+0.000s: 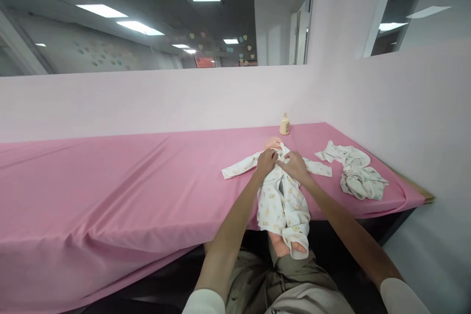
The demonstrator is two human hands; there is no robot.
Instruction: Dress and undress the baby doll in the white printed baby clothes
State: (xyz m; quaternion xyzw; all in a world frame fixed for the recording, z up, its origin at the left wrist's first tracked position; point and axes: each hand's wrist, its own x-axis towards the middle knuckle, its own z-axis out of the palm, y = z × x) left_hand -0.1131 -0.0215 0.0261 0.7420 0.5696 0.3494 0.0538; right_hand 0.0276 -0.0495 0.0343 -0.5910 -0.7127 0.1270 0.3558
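Note:
A baby doll (273, 143) lies on its back on the pink-covered table, its feet over the front edge. It wears a white printed baby romper (268, 202) with the sleeves spread to both sides. A gap runs down the romper's front below the chest. At the upper chest, my left hand (267, 161) has its fingers closed on the fabric. My right hand (294, 164) pinches the romper's front close beside it. Both hands hide the fastening between them, and the doll's head is only partly visible.
Crumpled white baby clothes (362, 181) lie on the right of the pink tablecloth (147, 191). A cream pump bottle (284, 124) stands at the back near the wall. A wall bounds the table's right side, and a long window (154, 24) is set above the back edge.

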